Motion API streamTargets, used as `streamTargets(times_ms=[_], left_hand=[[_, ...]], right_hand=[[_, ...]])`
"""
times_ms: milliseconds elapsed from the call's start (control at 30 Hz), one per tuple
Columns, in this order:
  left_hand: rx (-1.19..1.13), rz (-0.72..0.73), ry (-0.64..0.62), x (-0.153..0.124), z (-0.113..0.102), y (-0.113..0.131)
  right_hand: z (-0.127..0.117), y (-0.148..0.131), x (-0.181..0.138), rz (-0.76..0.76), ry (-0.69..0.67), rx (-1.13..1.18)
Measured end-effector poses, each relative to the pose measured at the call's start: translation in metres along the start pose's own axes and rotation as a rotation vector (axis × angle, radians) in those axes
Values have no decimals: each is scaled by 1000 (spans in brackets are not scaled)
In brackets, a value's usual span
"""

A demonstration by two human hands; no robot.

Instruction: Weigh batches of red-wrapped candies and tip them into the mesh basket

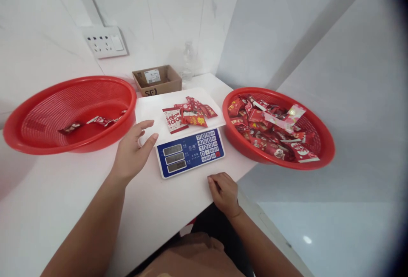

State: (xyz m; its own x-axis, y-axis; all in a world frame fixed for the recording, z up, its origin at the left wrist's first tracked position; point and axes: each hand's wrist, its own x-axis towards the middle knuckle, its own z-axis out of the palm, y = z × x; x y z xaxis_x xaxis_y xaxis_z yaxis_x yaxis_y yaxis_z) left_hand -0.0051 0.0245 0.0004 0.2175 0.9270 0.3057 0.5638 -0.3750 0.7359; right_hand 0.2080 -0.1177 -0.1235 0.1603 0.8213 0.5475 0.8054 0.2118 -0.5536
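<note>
My left hand is at the left edge of the white scale tray, thumb and fingers apart, holding nothing. Several red and white snack packets lie in a small heap on that tray. Below it shows the blue front panel of the digital scale, with three displays on the left and a keypad on the right. My right hand rests near the table's front edge, its fingers curled in. Nothing shows in it.
A red basket full of packets stands at the right. Another red basket, with a few packets, is at the left. Behind the scale are a cardboard box and a clear bottle. A socket panel is on the wall.
</note>
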Motion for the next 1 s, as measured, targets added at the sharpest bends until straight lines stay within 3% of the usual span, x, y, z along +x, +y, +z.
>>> streamTargets(times_ms=[233, 333, 467, 567, 700, 867, 1000], left_hand=[[86, 20, -17, -1, -4, -3], [108, 7, -2, 2, -7, -6], [122, 6, 28, 4, -12, -11], [113, 13, 43, 4, -16, -11], [101, 58, 81, 3, -22, -9], [99, 127, 116, 5, -27, -12], [149, 200, 102, 8, -23, -20]], right_hand=[[-11, -6, 11, 78, -132, 25], [-35, -11, 27, 10, -154, 31], [-78, -11, 60, -116, -28, -104], [-104, 3, 92, -64, 24, -270], [-126, 27, 132, 42, -113, -485], [-129, 28, 154, 81, -207, -529], [-99, 7, 137, -60, -183, -366]])
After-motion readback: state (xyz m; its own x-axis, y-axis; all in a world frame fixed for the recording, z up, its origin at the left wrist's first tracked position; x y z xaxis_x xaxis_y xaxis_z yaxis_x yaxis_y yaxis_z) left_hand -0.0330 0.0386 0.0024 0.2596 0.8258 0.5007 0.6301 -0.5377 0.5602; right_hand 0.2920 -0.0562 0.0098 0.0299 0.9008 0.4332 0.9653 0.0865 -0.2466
